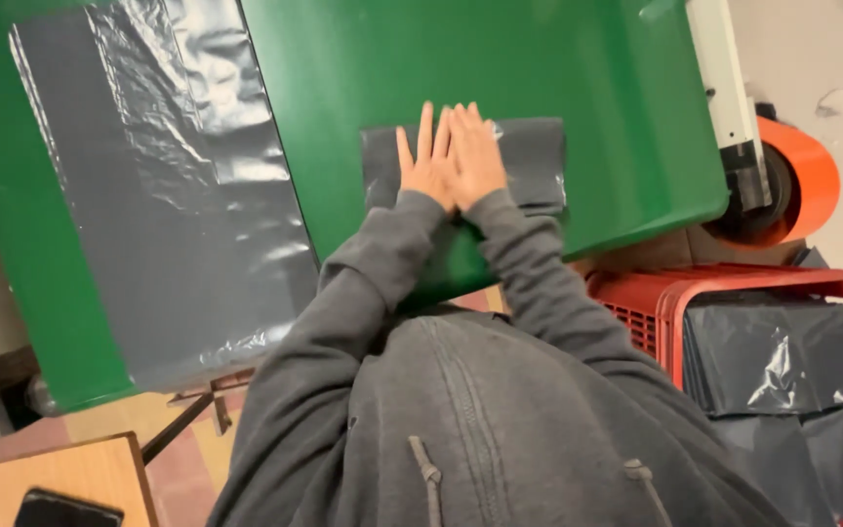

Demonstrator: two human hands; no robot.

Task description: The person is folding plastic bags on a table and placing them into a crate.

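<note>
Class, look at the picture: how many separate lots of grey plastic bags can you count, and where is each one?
3. A folded bag lies under both hands on the green table; a long flat sheet lies at the table's left; a pile fills the red crate. Others may be hidden.

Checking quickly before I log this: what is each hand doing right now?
Left hand: open, pressed flat on the folded grey plastic bag.
Right hand: open, flat on the same bag, touching the left.

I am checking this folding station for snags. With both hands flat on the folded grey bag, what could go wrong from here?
The folded bag lies close to the green table's near edge, so it might slide off toward the red crate. The left hand and right hand overlap, so the bag's right part is unpressed and may spring open. The long flat sheet overhangs the edge.
</note>
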